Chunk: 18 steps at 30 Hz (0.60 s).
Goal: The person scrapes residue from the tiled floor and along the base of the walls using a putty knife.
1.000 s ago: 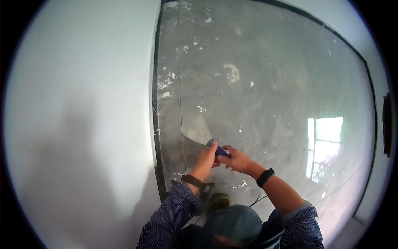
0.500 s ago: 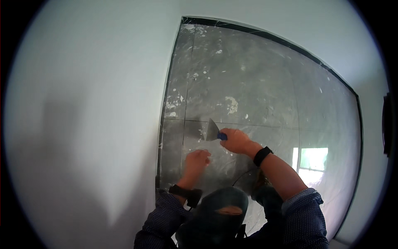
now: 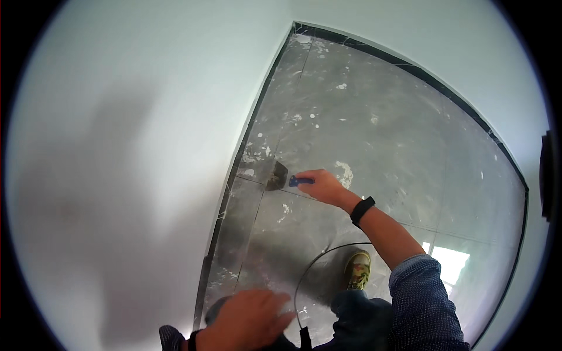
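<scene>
Grasping blue-handled, broad-bladed scraper (image 3: 296, 182) in right hand (image 3: 322, 185) over white-spotted grey tiles (image 3: 374, 152), seemingly for positioning. Likely calls for flat contact, with left hand (image 3: 250, 319) apparently empty.

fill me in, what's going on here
A person's right hand grips a blue-handled scraper, its blade pointing toward the wall on the left. Whether the blade touches the grey tile floor can't be told. The left hand is blurred, low in the view, with nothing visible in it. White patches mark the floor.
</scene>
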Motion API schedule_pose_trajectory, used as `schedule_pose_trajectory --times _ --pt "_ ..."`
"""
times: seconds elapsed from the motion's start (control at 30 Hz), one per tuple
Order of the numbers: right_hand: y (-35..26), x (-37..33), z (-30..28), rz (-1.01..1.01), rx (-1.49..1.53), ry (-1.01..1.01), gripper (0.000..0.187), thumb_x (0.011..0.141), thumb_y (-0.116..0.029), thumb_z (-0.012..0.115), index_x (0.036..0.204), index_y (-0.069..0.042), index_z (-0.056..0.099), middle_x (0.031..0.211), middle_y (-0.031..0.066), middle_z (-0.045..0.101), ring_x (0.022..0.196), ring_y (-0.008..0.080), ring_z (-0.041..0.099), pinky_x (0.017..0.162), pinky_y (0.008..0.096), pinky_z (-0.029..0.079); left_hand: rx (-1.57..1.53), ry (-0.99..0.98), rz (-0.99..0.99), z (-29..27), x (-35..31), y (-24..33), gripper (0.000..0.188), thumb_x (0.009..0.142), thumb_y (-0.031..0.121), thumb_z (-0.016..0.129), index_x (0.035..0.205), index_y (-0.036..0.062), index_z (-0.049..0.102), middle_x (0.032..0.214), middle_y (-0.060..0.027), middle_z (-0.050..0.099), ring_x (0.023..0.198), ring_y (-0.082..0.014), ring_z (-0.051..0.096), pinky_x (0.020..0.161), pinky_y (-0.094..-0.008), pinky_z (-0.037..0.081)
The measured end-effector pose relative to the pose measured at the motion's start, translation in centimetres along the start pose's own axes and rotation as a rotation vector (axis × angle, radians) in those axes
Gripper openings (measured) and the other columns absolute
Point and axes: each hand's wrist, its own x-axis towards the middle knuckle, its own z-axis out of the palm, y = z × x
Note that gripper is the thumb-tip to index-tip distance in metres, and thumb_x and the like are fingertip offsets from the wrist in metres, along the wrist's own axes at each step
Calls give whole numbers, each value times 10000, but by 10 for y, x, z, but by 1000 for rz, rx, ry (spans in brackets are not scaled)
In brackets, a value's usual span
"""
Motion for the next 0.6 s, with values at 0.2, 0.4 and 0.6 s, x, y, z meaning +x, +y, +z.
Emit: schedule_pose_trajectory --times 0.2,0.4,0.6 --pt "-15 9 -36 401 249 -174 367 850 -191 642 1185 -49 684 955 110 727 797 166 642 761 304 513 0 63 -8 24 1 -3 345 858 237 674 1131 38 604 931 -183 629 864 -387 619 747 -483 496" --pt "-8 44 -11 207 123 -150 326 856 -154 635 1153 -40 702 857 94 689 719 132 594 712 293 502 -104 245 -269 28 -29 -8 305 854 168 684 1112 19 617 936 -198 649 834 -409 628 703 -463 514" --pt "-15 45 -39 261 141 -232 326 858 -158 628 1151 -35 700 881 114 700 730 134 613 719 295 509 -169 307 -290 43 -56 6 306 861 172 684 1114 15 615 940 -204 655 844 -416 631 716 -460 521"
